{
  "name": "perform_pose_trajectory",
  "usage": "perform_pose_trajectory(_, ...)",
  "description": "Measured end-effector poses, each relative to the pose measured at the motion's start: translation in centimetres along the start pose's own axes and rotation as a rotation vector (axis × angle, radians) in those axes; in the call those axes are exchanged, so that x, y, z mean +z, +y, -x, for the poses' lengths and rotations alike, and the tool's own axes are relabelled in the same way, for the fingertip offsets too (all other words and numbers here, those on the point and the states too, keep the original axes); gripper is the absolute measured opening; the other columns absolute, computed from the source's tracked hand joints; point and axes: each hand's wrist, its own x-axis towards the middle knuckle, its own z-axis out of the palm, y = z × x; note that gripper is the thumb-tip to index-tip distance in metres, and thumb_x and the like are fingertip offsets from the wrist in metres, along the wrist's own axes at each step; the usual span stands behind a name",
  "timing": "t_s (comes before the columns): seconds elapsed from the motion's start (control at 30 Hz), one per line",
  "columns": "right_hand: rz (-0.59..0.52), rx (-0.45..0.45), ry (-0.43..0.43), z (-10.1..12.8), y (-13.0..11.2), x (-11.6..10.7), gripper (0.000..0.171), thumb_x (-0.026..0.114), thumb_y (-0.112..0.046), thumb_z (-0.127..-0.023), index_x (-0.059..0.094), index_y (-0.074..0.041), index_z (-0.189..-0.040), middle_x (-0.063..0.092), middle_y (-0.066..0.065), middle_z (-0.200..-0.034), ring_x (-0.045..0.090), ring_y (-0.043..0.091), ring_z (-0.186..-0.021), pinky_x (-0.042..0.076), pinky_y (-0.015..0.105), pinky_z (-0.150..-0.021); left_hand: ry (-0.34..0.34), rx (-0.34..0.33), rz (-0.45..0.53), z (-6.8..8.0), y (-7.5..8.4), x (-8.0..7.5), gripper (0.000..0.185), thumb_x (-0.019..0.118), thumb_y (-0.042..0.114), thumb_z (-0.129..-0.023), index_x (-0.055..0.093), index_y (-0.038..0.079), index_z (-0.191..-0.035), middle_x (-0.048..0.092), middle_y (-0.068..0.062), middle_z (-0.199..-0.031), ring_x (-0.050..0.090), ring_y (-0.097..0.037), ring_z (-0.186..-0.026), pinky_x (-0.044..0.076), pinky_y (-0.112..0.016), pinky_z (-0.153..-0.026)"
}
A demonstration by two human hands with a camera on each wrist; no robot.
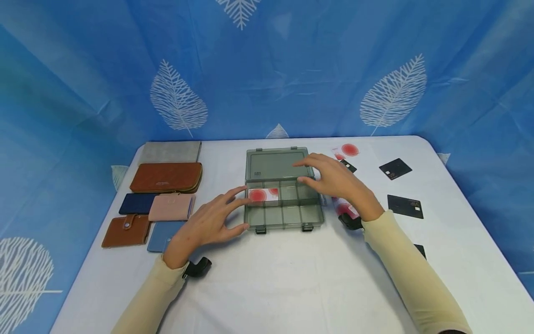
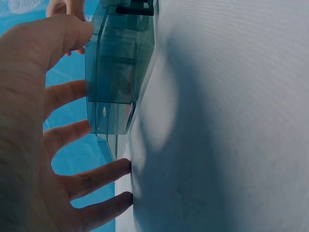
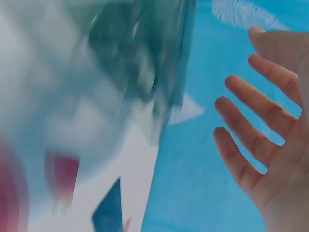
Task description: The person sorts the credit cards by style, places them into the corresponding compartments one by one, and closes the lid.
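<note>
A grey-green translucent divided box (image 1: pixel 273 215) lies on the table with its lid (image 1: pixel 271 164) folded back. A red-and-white card (image 1: pixel 272 195) sits in a left compartment of its back row. My left hand (image 1: pixel 212 220) spreads its fingers along the box's left side; in the left wrist view the thumb and two fingertips (image 2: pixel 79 126) meet or nearly meet its wall. My right hand (image 1: pixel 333 178) hovers over the box's right side, holding nothing, its fingers (image 3: pixel 251 106) spread and apart from the box in the right wrist view.
On the left lie several wallets, among them a brown zip wallet (image 1: pixel 164 177), a pink one (image 1: pixel 171 207) and a light blue one (image 1: pixel 162 235). To the right are black cards (image 1: pixel 404 206) and red-and-white cards (image 1: pixel 348 150), some partly behind the right arm. A blue curtain (image 1: pixel 283 69) hangs behind.
</note>
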Motion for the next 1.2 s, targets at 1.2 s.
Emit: perform_pose_trajectory(1.2, 0.040, 0.166, -0.150, 4.7, 12.1, -3.2, 0.052, 0.080, -0.013, -0.097, 0.064, 0.003, -0.145, 0.063, 0.028, -0.143, 0.053, 0.049, -0.137, 0.039, 0.069, -0.115, 0.029, 0.005, -0.022, 0.5, 0.0, 0.9, 0.064, 0.076, 0.047, -0.098, 0.060, 0.022, -0.155, 0.040, -0.009, -0.170, 0.065, -0.034, -0.125, 0.058, -0.046, -0.073)
